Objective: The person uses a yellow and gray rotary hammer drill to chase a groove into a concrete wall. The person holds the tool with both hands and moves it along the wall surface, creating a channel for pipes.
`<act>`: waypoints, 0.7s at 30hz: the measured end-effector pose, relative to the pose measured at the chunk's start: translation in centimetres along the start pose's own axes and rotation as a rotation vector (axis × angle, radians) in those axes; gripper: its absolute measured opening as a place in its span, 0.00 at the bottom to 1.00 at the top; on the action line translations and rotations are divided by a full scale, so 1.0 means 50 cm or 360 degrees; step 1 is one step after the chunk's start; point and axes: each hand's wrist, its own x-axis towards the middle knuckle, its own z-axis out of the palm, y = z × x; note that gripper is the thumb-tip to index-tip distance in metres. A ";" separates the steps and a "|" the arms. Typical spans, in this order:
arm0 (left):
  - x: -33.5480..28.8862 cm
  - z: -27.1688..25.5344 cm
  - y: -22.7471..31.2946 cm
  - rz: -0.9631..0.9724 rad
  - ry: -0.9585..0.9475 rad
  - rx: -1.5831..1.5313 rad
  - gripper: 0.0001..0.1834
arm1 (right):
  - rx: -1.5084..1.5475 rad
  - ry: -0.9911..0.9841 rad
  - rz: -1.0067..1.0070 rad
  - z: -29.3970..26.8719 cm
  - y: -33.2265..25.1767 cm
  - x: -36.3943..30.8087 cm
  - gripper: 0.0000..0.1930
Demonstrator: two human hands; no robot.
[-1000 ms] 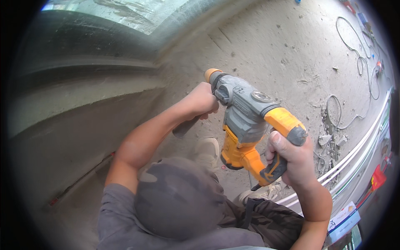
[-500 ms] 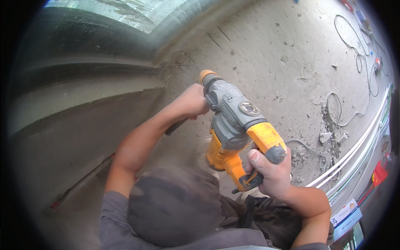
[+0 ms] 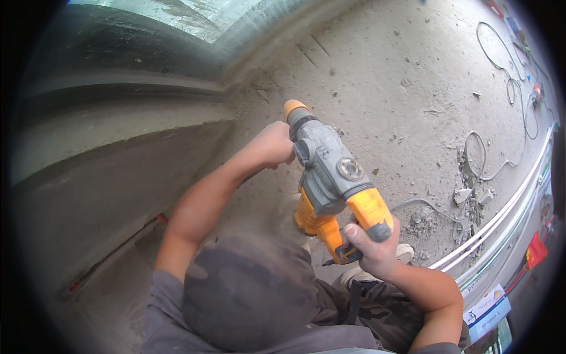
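A grey and yellow rotary hammer (image 3: 330,159) is held between my two hands, its orange-ringed chuck (image 3: 293,109) pointing away toward the floor by the wall corner. My left hand (image 3: 272,144) is wrapped round its side handle just behind the chuck; most of that handle is hidden behind the hand and forearm. At the rear, my right hand (image 3: 377,251) grips the yellow back handle (image 3: 370,212), thumb on the near side. The trigger is hidden. Whatever bit the chuck carries cannot be made out clearly. Below the tool a cap (image 3: 250,289) covers part of the view.
A concrete ledge (image 3: 124,138) runs along the left below a glass pane (image 3: 194,17). On the dusty floor at right lie broken concrete chunks (image 3: 463,194), a looped grey cable (image 3: 484,153) and long white pipes (image 3: 489,230). A blue-white box (image 3: 488,311) sits lower right.
The tool's rear end and my right hand have shifted slightly left and nearer. My left hand has barely moved, still on the side handle. Dust around the wall corner looks thinner.
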 end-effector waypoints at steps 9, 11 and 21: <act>0.017 0.026 -0.036 0.0166 0.0118 -0.0143 0.11 | -0.0196 -0.0049 -0.0075 -0.016 0.033 0.008 0.24; 0.008 0.061 -0.042 0.0307 0.0270 -0.0186 0.10 | -0.0475 -0.0071 -0.0198 -0.042 0.035 -0.007 0.24; -0.133 0.081 0.005 0.0415 0.0156 -0.0652 0.14 | -0.0614 -0.0051 0.0185 -0.013 -0.152 -0.072 0.26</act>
